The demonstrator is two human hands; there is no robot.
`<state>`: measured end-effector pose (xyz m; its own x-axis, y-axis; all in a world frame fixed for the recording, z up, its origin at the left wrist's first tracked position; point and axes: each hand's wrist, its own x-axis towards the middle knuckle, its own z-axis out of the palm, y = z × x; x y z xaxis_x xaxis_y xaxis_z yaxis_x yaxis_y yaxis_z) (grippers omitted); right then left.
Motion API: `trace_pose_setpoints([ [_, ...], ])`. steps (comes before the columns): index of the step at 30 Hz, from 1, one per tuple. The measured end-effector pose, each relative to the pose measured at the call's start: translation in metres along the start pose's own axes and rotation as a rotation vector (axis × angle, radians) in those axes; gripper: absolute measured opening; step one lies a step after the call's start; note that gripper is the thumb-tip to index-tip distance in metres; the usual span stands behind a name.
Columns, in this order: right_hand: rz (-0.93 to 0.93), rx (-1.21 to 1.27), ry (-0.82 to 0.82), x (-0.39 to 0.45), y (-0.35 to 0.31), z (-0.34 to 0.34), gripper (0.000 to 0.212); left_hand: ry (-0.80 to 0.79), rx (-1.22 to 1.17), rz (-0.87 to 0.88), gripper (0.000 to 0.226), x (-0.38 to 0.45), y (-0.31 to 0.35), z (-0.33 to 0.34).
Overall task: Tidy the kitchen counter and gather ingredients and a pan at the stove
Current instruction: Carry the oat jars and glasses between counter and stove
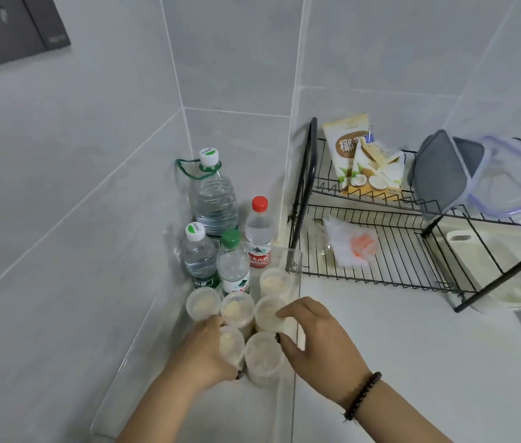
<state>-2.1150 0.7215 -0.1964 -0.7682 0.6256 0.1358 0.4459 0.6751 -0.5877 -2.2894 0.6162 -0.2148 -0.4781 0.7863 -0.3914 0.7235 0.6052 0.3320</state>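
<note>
Several small clear plastic cups with pale crumbly contents stand inside a clear plastic bin in the counter's corner. My left hand grips the front left cup, fingers wrapped round its side. My right hand curls over the front right cup and touches another cup behind it. Further cups stand behind. Water bottles stand at the back: a large one, a white-capped one, a green-capped one and a red-capped one.
A black wire dish rack stands to the right with snack bags, a grey pouch, a clear lidded box, a plastic bag and a cream tray beneath. Tiled walls close in the corner. White counter lies at the front right.
</note>
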Motion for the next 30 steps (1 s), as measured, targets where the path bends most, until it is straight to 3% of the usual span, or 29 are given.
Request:
trace_pose_setpoints([
  [6, 0.099, 0.057, 0.098, -0.033, 0.021, -0.032, 0.024, 0.053, -0.002, 0.007, 0.068, -0.013, 0.038, -0.017],
  [10, 0.188, 0.115, 0.153, -0.067, 0.037, -0.053, 0.022, 0.2, -0.055, 0.122, 0.05, -0.03, 0.079, -0.018],
  [13, 0.26, 0.167, 0.194, -0.099, 0.047, -0.072, 0.02, 0.196, -0.209, 0.213, 0.047, -0.043, 0.114, -0.004],
  [21, 0.491, 0.286, 0.376, -0.226, 0.082, -0.14, 0.018, -0.009, -0.56, 0.402, 0.021, -0.105, 0.229, 0.053],
  [30, 0.738, 0.345, 0.669, -0.382, 0.108, -0.202, 0.016, -0.289, -0.631, 0.616, 0.018, -0.182, 0.351, 0.13],
])
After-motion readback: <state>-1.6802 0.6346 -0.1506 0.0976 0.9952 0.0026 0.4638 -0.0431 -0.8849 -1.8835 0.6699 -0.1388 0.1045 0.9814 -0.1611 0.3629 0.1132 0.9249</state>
